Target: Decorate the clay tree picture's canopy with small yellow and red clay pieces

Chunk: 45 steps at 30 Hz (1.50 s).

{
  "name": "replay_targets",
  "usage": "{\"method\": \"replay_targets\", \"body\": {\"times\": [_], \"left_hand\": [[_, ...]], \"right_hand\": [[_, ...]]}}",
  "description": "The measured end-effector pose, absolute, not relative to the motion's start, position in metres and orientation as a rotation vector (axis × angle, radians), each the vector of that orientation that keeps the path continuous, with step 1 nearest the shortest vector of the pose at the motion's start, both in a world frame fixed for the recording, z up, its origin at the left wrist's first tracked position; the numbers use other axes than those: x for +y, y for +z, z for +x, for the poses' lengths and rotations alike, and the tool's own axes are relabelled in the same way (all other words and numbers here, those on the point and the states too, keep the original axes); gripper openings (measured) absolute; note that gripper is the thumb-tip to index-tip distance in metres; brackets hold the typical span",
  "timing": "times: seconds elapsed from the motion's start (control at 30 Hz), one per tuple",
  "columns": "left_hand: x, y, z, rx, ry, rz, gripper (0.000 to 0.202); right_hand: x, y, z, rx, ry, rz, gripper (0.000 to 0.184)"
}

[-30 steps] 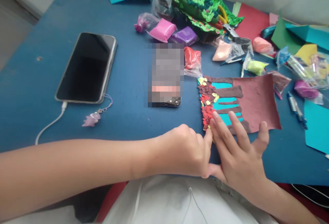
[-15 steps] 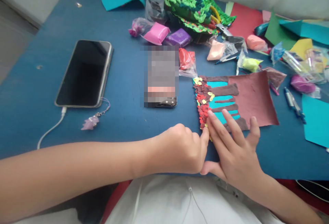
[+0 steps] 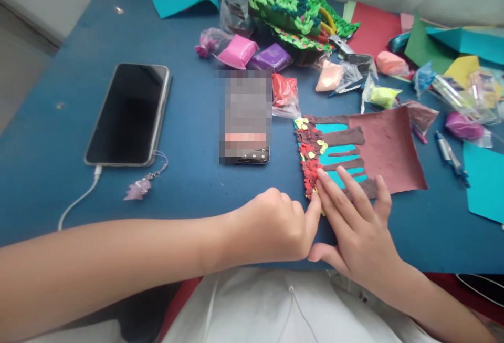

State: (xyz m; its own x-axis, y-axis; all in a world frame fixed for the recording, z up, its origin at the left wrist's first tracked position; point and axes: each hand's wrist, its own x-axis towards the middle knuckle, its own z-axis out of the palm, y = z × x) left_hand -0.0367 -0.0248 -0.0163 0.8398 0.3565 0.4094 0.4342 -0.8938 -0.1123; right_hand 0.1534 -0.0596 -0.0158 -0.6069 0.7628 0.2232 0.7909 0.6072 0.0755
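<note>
The clay picture [image 3: 356, 156] lies flat on the blue surface [image 3: 197, 185], right of the blurred phone [image 3: 244, 117], its near-left corner under both hands. The left hand [image 3: 271, 227] is curled into a loose fist with only the index finger out, its tip pressing at the bottom of the strip of small red and yellow clay bits; whether it holds a bit inside the fist cannot be told. The right hand [image 3: 360, 222] is open and flat, fingers [image 3: 334, 190] spread on the brown clay stripes and the teal card, grasping nothing, only pinning the sheet. The likely trouble is pressure: the flat fingers seem able to smear or flatten the soft brown stripes beneath them, and a hard push from the index tip could squash the neighbouring red bits. If the right hand lifts, the card could slide on the surface. The red clay bag [image 3: 284, 91] and the big phone [image 3: 128, 114] lie well apart, out of harm
</note>
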Motion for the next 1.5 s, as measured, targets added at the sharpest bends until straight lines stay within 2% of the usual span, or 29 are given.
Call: {"method": "replay_targets", "body": {"times": [0.13, 0.3, 0.77, 1.0, 1.2, 1.37, 1.5], "left_hand": [[-0.024, -0.015, -0.037, -0.593, -0.573, -2.817, 0.048], [-0.024, -0.016, -0.036, -0.584, -0.587, -2.809, 0.040], [-0.022, -0.014, -0.036, -0.559, -0.580, -2.816, 0.053], [-0.023, -0.015, -0.036, -0.610, -0.554, -2.825, 0.048], [-0.022, -0.013, -0.036, -0.615, -0.506, -2.823, 0.051], [-0.023, -0.014, -0.037, -0.602, -0.532, -2.800, 0.033], [-0.023, -0.016, -0.037, -0.580, -0.570, -2.765, 0.029]], "right_hand": [[-0.059, -0.017, 0.155, -2.660, -0.264, -1.282, 0.081], [-0.059, -0.019, 0.156, -2.602, -0.266, -1.260, 0.077], [-0.061, -0.013, 0.148, -2.690, -0.338, -1.322, 0.081], [-0.061, -0.013, 0.148, -2.699, -0.354, -1.336, 0.074], [-0.058, -0.017, 0.157, -2.690, -0.294, -1.247, 0.078], [-0.059, -0.019, 0.159, -2.585, -0.260, -1.251, 0.069], [-0.061, -0.014, 0.162, -2.472, -0.205, -1.282, 0.049]]}}
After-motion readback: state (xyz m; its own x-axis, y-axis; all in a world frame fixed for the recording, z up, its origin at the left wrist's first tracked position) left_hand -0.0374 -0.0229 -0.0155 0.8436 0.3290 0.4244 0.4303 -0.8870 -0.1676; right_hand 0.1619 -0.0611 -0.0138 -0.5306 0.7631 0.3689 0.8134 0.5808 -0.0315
